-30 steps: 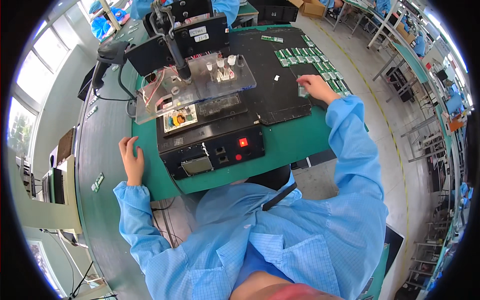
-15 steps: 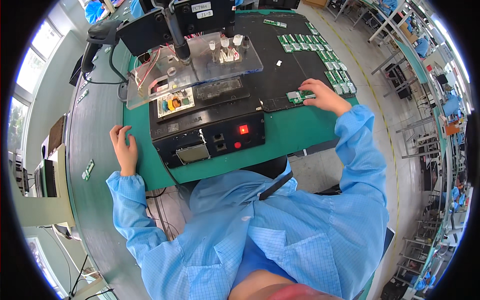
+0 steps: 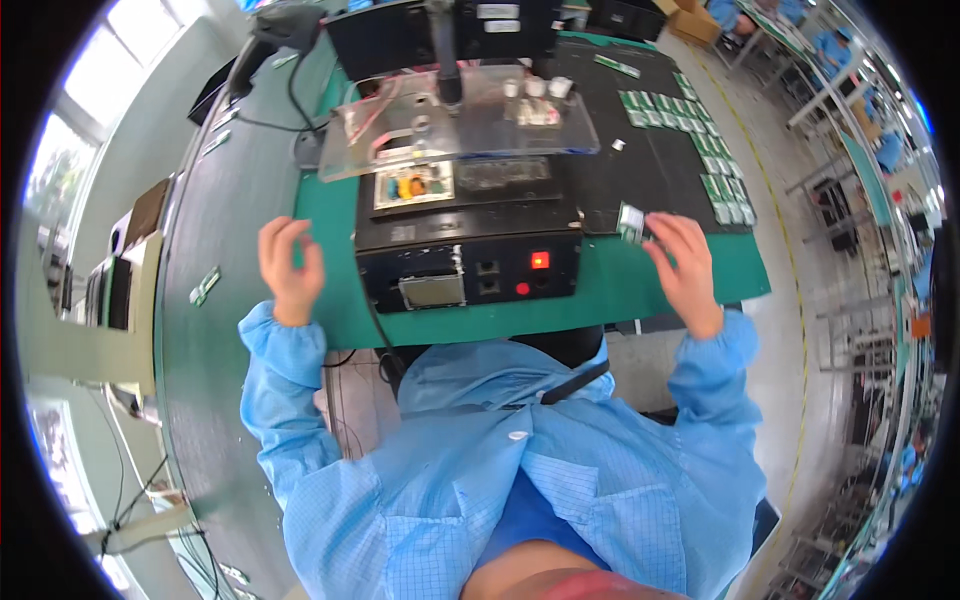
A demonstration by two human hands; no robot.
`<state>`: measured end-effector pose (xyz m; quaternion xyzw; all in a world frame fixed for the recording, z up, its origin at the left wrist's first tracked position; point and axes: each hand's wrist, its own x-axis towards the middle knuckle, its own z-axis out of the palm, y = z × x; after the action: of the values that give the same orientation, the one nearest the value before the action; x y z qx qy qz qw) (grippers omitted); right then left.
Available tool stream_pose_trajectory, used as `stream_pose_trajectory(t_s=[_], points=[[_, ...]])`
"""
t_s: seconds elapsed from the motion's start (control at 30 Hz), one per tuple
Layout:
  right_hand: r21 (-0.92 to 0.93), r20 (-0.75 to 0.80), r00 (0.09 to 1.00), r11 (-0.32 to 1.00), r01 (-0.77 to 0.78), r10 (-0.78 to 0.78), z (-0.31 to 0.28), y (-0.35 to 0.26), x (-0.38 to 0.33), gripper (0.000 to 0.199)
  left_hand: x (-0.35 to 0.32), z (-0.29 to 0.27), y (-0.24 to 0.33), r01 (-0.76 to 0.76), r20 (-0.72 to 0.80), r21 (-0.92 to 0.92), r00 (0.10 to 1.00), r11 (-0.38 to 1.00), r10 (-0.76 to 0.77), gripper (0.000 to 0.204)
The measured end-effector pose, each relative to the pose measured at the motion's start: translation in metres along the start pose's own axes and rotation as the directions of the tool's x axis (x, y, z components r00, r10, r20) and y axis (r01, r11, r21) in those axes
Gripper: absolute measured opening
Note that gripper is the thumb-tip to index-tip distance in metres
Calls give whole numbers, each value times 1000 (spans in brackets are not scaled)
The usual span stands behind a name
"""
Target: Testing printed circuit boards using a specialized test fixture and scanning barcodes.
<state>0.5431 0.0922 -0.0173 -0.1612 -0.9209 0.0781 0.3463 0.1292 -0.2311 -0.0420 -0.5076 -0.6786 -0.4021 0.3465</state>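
Note:
My right hand [image 3: 682,262] pinches a small green circuit board [image 3: 630,222] by one edge, over the front border of the black mat. My left hand [image 3: 292,262] is raised over the green table covering, left of the black test box, with fingers curved and apart and nothing between them. Between my hands stands the black test box [image 3: 468,272], with a lit red switch and a small display on its front. A board with yellow and orange parts [image 3: 413,187] lies on top of the box, below a clear plastic plate [image 3: 470,130] carrying wires and white connectors.
Rows of green circuit boards [image 3: 725,190] lie along the right side of the black mat [image 3: 590,185]. One more board [image 3: 617,66] rests at the back. A barcode scanner [image 3: 275,40] stands back left. Loose boards [image 3: 205,285] lie on the left bench. Other people work far right.
My right hand has lifted the circuit board off the mat and tilted it up. The left hand has risen from the table. The whole view has shifted.

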Motion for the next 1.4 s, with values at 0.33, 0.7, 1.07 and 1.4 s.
stream_pose_trajectory(t_s=[0.33, 0.7, 1.07, 1.4], points=[[-26, -102, 986, 991, 129, -131, 88, -104, 74, 37, 29, 41, 153, -132, 380, -196, 903, 972, 199, 50], [-94, -81, 994, 993, 69, -77, 120, -107, 87, 32, 24, 85, 161, -83, 440, -2, 895, 997, 75, 61], [-71, 107, 980, 982, 177, -169, 114, -93, 88, 48, 20, 90, 161, -70, 409, -13, 910, 997, 69, 60], [-12, -1, 996, 995, -94, 94, 103, -101, 59, 50, 25, 86, 163, 41, 481, -50, 877, 998, -12, 68]])
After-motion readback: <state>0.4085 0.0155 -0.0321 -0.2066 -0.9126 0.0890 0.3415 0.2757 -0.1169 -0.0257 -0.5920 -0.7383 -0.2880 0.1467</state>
